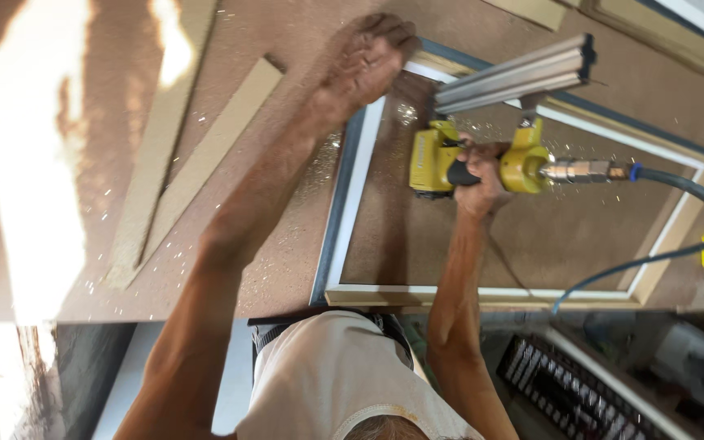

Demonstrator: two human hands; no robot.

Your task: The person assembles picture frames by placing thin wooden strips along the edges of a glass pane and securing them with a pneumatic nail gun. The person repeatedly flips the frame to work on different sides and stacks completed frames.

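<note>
While my right hand [482,175] wraps its fingers tight round the black grip of the yellow pneumatic nail gun [450,159], the tool stands inside the rectangular white-and-grey picture frame [350,204], its yellow body resting on the brown backing board the frame encloses. Its long grey metal magazine [515,75] slants up and away over the frame's far rail. From the gun's rear a brass coupling joins a blue air hose [678,183] that curves across the frame's right side and back over its near rail. My left hand [366,57] presses on the frame's far-left corner, fingers curled together, knuckles up. Left of the frame, two pale flat wooden strips [205,159] lie on the brown speckled desk [287,244], with glittering shavings scattered between them and the frame.
</note>
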